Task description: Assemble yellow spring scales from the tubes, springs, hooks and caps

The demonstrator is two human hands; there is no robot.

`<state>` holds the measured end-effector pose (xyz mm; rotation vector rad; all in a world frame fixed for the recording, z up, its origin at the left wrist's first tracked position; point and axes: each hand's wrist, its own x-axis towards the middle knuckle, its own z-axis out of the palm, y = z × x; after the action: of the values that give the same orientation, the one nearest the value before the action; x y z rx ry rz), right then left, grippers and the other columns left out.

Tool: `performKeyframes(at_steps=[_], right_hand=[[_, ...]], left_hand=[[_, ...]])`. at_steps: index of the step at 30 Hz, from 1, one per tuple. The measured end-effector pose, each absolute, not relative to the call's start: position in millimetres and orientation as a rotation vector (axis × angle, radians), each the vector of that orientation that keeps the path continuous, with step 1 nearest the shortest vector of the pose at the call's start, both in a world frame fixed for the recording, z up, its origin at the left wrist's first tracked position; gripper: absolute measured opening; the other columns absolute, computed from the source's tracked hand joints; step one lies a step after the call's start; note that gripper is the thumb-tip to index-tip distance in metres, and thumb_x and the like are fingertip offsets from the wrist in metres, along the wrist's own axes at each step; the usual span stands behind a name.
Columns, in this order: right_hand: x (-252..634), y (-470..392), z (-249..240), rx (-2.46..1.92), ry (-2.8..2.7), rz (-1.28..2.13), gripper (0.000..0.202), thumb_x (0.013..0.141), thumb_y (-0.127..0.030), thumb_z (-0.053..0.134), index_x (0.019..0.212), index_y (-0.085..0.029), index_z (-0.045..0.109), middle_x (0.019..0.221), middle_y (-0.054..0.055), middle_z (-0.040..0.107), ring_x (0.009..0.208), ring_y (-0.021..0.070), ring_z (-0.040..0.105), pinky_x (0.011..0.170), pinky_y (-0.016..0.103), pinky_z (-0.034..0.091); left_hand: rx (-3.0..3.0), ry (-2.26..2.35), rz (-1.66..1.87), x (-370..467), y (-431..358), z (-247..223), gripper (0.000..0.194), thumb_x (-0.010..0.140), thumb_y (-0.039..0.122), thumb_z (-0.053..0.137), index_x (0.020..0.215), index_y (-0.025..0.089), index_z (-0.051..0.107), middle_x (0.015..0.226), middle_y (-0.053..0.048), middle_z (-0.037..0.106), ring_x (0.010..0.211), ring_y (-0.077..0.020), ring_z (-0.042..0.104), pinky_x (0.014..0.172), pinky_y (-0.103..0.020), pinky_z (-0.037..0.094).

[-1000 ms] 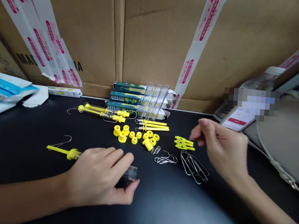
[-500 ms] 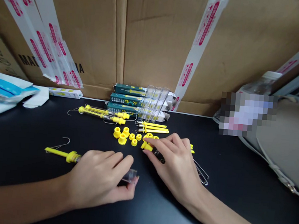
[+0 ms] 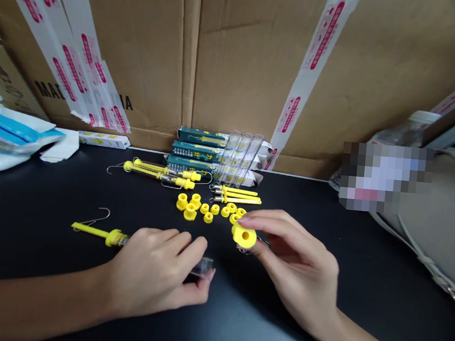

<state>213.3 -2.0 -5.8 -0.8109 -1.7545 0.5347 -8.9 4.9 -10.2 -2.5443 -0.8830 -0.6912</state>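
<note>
My left hand (image 3: 158, 273) is wrapped round a partly assembled spring scale. Its clear tube (image 3: 203, 267) pokes out on the right, and a yellow scale bar (image 3: 90, 230) with a wire hook sticks out on the left. Between thumb and fingertips, my right hand (image 3: 302, 267) pinches a yellow flanged cap (image 3: 249, 240), its hole turned toward me. Some bent wire shows behind that cap, partly hidden. Just beyond lie several small yellow rings (image 3: 215, 210) and three larger yellow caps (image 3: 190, 212). Yellow bars with springs (image 3: 241, 200) lie behind them.
Two assembled spring scales (image 3: 159, 172) lie at the back. Clear tubes (image 3: 244, 159) lean on green-and-white boxes (image 3: 197, 151) against a large carton (image 3: 245, 60). A plastic package (image 3: 11, 135) is far left; a bottle (image 3: 408, 128) and a grey bag (image 3: 443, 210) stand right.
My right hand has drawn back from the small yellow parts and turned, bringing the yellow cap's hole toward me. My left hand keeps its grip on the spring scale. The view has shifted slightly.
</note>
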Motion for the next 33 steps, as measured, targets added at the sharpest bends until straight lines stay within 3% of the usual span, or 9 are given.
performKeyframes(at_steps=[8,14,22,27,33], right_hand=[[212.4,-1.9,-10.0,-0.815,-1.784,0.487,0.034,0.089,-0.006,0.067,0.115,-0.027,0.068,0.106,0.001,0.072,0.094,0.0159,0.067,0.082,0.028,0.055],[208.5,1.6,-15.9,-0.842,-2.129,0.286,0.026,0.088,-0.007,0.069,0.112,-0.018,0.068,0.094,0.004,0.076,0.095,0.0235,0.058,0.084,0.041,0.052],[207.7,1.0,-19.8,-0.881,-2.041,0.203,0.019,0.087,-0.007,0.072,0.099,-0.02,0.066,0.093,0.002,0.076,0.081,0.0202,0.054,0.074,0.038,0.049],[212.5,0.7,-20.5,-0.983,-1.899,0.34,0.021,0.089,-0.015,0.071,0.109,-0.022,0.067,0.098,0.002,0.074,0.088,0.019,0.065,0.079,0.033,0.052],[216.0,0.3,-20.5,-1.067,-1.719,0.536,0.016,0.091,-0.021,0.067,0.105,-0.026,0.062,0.101,0.002,0.069,0.092,0.0185,0.068,0.08,0.032,0.055]], left_hand=[[-2.564,-0.922,-0.656,-9.4,5.1,-13.4,0.018,0.085,0.027,0.05,0.069,0.021,0.056,0.054,0.004,0.053,0.046,-0.0157,0.057,0.043,-0.033,0.034],[-2.533,-0.912,-0.681,-8.7,5.5,-12.5,0.017,0.085,0.026,0.05,0.069,0.021,0.056,0.057,0.003,0.053,0.05,-0.0167,0.057,0.045,-0.032,0.036],[-2.509,-0.928,-0.687,-7.3,5.1,-9.1,0.019,0.083,0.022,0.048,0.066,0.021,0.054,0.059,0.002,0.052,0.054,-0.0169,0.055,0.048,-0.032,0.037],[-2.525,-0.924,-0.683,-7.3,5.6,-8.8,0.019,0.084,0.027,0.052,0.066,0.02,0.054,0.06,0.002,0.053,0.056,-0.0167,0.056,0.05,-0.031,0.039],[-2.56,-0.897,-0.672,-7.3,7.2,-9.0,0.024,0.085,0.036,0.059,0.068,0.019,0.056,0.06,0.002,0.054,0.057,-0.018,0.058,0.05,-0.032,0.042]])
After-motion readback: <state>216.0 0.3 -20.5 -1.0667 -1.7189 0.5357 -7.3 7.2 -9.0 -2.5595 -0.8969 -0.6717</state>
